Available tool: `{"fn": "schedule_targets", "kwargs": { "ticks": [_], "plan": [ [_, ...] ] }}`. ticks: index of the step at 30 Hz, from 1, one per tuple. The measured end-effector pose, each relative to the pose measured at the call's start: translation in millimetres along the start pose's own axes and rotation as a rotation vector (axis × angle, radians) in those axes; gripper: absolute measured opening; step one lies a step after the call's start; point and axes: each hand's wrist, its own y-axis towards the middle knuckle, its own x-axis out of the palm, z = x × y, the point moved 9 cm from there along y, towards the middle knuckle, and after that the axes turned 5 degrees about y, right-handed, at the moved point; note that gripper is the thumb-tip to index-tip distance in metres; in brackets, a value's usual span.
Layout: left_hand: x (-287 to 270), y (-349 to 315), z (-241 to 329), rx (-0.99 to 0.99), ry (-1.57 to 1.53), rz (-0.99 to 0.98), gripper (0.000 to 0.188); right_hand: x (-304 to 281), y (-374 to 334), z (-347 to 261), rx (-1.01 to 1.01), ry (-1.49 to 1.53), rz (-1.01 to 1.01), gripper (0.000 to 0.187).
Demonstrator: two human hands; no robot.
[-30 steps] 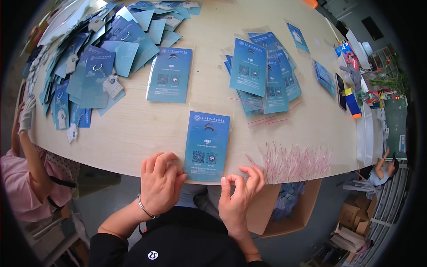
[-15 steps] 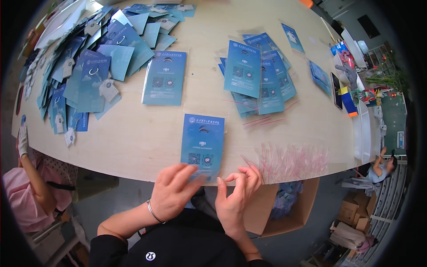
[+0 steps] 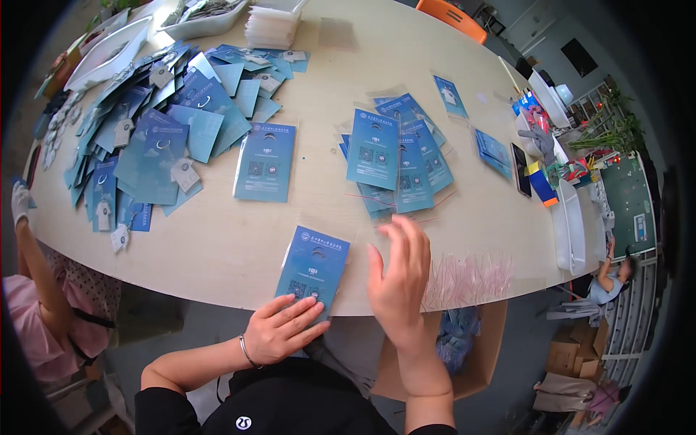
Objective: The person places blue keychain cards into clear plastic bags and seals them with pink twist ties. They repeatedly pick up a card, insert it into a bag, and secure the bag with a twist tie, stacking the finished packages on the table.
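Observation:
A blue printed card (image 3: 316,259) in a clear sleeve lies slightly tilted near the table's front edge. The fingers of my left hand (image 3: 284,330) rest flat across its lower part and hide it. To the right of that card my right hand (image 3: 403,272) is raised, thumb apart from its outstretched fingers, with nothing visible held. Its fingertips come close to the near side of a pile of sleeved blue cards (image 3: 373,148). Thin pink-red strips (image 3: 467,284) lie in a bunch to the right of this hand.
Another sleeved card (image 3: 265,163) lies left of centre. Blue cards with shirt-shaped keychains (image 3: 156,156) heap up at the left, behind them white trays (image 3: 109,54) and stacked clear sleeves (image 3: 272,27). An open cardboard box (image 3: 482,348) stands below the edge. Other people sit at both sides.
My right hand has lifted away from the near card's lower edge and moved forward toward the pile. My left hand has settled onto the card, which now lies tilted. The view has shifted.

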Motion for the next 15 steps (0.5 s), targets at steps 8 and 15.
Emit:
{"fn": "schedule_targets", "kwargs": {
  "ticks": [8,15],
  "plan": [
    [-87.6,49.0,-84.9,-0.021,0.291,0.187,0.034,70.4,49.8,-4.3,-0.327,-0.472,-0.140,0.044],
    [-11.2,81.4,-145.1,-0.176,0.196,-0.173,0.056,65.3,-45.0,-60.6,-0.302,-0.226,-0.338,0.045]
  ]
}}
